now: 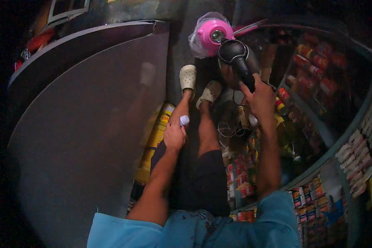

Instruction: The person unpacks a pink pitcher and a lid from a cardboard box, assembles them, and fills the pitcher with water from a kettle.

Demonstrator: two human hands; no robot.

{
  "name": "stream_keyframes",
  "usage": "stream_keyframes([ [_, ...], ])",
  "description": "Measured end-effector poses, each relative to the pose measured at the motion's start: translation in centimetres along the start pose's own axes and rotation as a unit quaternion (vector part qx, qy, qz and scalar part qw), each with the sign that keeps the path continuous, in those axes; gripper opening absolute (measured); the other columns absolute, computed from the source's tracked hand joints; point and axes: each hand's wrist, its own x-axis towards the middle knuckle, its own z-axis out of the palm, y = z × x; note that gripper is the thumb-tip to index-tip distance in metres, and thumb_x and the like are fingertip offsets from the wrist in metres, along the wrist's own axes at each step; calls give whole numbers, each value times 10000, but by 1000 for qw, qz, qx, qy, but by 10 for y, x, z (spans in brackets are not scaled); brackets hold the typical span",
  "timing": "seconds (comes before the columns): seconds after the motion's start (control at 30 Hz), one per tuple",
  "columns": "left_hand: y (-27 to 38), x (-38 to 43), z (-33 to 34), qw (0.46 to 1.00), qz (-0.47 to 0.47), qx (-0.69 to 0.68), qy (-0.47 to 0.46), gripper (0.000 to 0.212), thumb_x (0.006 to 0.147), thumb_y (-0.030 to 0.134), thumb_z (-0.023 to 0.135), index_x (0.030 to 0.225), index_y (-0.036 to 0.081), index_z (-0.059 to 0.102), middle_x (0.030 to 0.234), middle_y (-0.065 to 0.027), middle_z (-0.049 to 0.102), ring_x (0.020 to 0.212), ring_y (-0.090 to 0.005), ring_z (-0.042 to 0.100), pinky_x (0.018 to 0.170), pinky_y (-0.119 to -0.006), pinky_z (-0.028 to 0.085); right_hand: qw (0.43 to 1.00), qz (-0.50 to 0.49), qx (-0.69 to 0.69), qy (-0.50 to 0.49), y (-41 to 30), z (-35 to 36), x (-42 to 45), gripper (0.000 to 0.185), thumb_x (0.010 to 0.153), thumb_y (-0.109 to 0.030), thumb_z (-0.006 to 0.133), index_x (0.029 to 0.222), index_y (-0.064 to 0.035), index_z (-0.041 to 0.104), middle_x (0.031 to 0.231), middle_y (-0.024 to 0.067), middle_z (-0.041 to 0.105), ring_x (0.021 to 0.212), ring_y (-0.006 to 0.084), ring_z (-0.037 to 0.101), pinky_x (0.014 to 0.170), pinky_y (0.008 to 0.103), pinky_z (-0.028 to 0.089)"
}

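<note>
My right hand (262, 96) grips the black handle of an electric kettle (232, 51) with a black lid and a shiny body. The kettle's spout end is at the mouth of a pink vacuum flask (218, 24). Clear plastic wrap (194, 40) surrounds the flask, whose open round neck faces up. Whether liquid flows between them is too dark to tell. In my left hand (174, 135), lower and to the left, is a small white cap or stopper (184, 120), held near my shin.
Left of my legs stands a large grey, slightly reflective panel (90, 102), with yellow containers (152, 142) beside it. On the right, shelves hold packets and red cans (319, 62). A thin white cable (228, 131) lies looped near my right leg. Pale clogs (188, 76) are on my feet.
</note>
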Motion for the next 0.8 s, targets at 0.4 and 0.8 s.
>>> stream_keyframes([
  [0.4, -2, 3, 3, 1000, -24, 15, -8, 422, 911, 248, 609, 1278, 52, 536, 1097, -201, 651, 1063, -378, 613, 881, -479, 523, 998, -13, -41, -54, -16, -24, 37, 393, 905, -438, 670, 1050, -76, 616, 791, 196, 684, 764, 386, 687, 655, 473, 507],
  [0.8, -4, 9, 10, 1000, -16, -11, -8, 426, 898, 210, 631, 1269, 34, 518, 1151, -182, 632, 1109, -380, 590, 920, -476, 510, 992, -44, -98, -72, -6, -22, 52, 396, 906, -425, 659, 1131, -103, 607, 830, 203, 690, 815, 416, 679, 671, 511, 511],
])
